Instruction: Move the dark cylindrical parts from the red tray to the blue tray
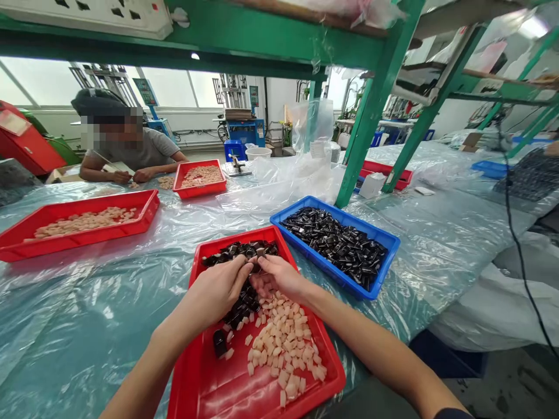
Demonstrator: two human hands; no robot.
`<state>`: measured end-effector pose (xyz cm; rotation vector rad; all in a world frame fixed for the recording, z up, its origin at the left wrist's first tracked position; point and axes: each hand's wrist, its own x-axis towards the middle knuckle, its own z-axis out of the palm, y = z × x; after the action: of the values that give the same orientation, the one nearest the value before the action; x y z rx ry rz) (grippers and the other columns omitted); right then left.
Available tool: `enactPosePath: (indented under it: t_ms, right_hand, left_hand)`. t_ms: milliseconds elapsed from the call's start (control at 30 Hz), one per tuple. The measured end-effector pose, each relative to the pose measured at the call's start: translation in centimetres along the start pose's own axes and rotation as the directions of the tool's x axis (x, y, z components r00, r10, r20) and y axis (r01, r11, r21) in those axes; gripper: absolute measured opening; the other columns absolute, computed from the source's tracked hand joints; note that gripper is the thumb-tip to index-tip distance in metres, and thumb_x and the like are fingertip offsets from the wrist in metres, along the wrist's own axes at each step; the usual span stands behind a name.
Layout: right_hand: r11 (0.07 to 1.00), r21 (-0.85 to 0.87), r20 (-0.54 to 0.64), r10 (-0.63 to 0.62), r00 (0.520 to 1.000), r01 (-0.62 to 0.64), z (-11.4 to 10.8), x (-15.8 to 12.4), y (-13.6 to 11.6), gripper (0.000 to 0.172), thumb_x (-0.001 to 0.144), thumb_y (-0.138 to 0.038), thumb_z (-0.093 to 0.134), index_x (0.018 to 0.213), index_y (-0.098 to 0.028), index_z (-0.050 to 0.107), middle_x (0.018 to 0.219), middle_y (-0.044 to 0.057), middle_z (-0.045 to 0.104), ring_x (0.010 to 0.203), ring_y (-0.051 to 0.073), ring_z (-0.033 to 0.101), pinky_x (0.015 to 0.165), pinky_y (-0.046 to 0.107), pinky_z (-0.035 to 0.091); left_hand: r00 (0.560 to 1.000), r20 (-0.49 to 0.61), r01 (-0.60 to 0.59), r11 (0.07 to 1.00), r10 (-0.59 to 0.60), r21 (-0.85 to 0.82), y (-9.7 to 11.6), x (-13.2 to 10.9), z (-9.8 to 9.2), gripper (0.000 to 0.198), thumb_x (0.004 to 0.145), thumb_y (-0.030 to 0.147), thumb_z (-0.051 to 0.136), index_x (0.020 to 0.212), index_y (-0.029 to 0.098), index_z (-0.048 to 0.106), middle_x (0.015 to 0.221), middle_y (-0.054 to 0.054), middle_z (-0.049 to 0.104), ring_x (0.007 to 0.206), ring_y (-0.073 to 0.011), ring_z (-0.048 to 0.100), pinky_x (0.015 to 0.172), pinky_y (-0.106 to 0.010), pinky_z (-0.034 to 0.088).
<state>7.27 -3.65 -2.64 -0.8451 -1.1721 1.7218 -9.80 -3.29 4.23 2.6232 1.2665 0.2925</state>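
Black pieces (240, 251) lie in a heap on the far half of a red plastic tray (205, 384), and both hands work directly over this heap. The left hand (213, 289) and the right hand (279, 276) come from two sides, with fingers curled down and almost touching in the middle, so the opening between them is narrow. I cannot tell if they hold a piece, because the fingers cover that place. Pale pink cubes (283, 343) spread on the near half of the same tray, close under the hands, and one single black piece (219, 343) lies apart on the red floor, at their left. Probably the two kinds share one tray so the hands can reach both without moving far. Just beside the tray's far right corner, a blue plastic tray (323, 261) holds many more black parts (334, 247), also within easy reach. Both trays stand near the close edge of the desk (87, 326), which is covered by a clear plastic sheet, maybe for keeping the parts clean. Toward the far left, two other red trays (87, 208) (200, 191) carry pale pieces, near another person (131, 145) sitting across the desk.
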Motion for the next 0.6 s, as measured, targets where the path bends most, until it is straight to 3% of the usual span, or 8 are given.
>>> enactPosePath:
  t_ms: [167, 267, 400, 500, 600]
  right_hand:
    - [0.891, -0.418, 0.015, -0.186, 0.982, 0.175, 0.3, 0.0, 0.6, 0.022, 0.101, -0.039, 0.039, 0.091, -0.021, 0.045, 0.067, -0.005, 0.054, 0.045, 0.007, 0.046, 0.044, 0.018, 0.036]
    - [0.770, -0.604, 0.065, -0.210, 0.975, 0.207, 0.5, -0.4, 0.0, 0.017, 0.100, -0.026, 0.041, 0.084, -0.020, 0.044, 0.068, -0.005, 0.055, 0.053, 0.008, 0.050, 0.054, 0.019, 0.040]
    - [0.638, -0.742, 0.025, -0.282, 0.959, 0.207, 0.9, -0.9, -1.1, 0.014, 0.096, -0.020, 0.046, 0.082, -0.020, 0.047, 0.069, -0.005, 0.054, 0.061, 0.009, 0.050, 0.061, 0.020, 0.040]
    - [0.615, -0.771, -0.052, -0.317, 0.947, 0.163, 0.9, -0.8, -1.3, 0.012, 0.095, -0.024, 0.048, 0.084, -0.021, 0.049, 0.070, -0.004, 0.055, 0.062, 0.011, 0.052, 0.061, 0.020, 0.039]
    - [0.580, -0.802, -0.112, -0.381, 0.918, 0.143, 0.7, -0.8, -1.3, 0.012, 0.097, -0.029, 0.046, 0.089, -0.022, 0.052, 0.069, -0.003, 0.056, 0.062, 0.012, 0.053, 0.059, 0.020, 0.037]
  left_hand:
    - [0.998, 0.006, 0.058, 0.998, -0.058, 0.011, -1.0, 0.6, 0.8, 0.035, 0.097, 0.044, 0.027, 0.081, 0.024, 0.052, 0.080, -0.004, 0.070, 0.081, -0.0277, 0.069, 0.066, -0.032, 0.044]
    - [0.995, -0.046, 0.085, 0.996, -0.087, -0.040, -1.4, 1.0, 0.8, 0.036, 0.092, 0.049, 0.033, 0.088, 0.025, 0.059, 0.089, -0.006, 0.074, 0.087, -0.0305, 0.071, 0.069, -0.033, 0.047]
    - [0.978, -0.158, 0.101, 0.974, -0.134, -0.202, -1.3, 1.3, 0.3, 0.040, 0.082, 0.056, 0.044, 0.102, 0.028, 0.066, 0.104, -0.002, 0.076, 0.092, -0.0299, 0.072, 0.076, -0.033, 0.052]
    - [0.959, -0.160, 0.179, 0.937, -0.235, -0.302, -1.4, 1.2, -0.1, 0.043, 0.074, 0.062, 0.051, 0.100, 0.034, 0.071, 0.092, 0.005, 0.078, 0.081, -0.0286, 0.073, 0.067, -0.031, 0.054]
    - [0.953, -0.062, 0.246, 0.874, -0.297, -0.419, -1.9, 0.9, -0.3, 0.045, 0.070, 0.067, 0.053, 0.096, 0.036, 0.073, 0.071, 0.008, 0.076, 0.069, -0.0264, 0.072, 0.060, -0.029, 0.054]
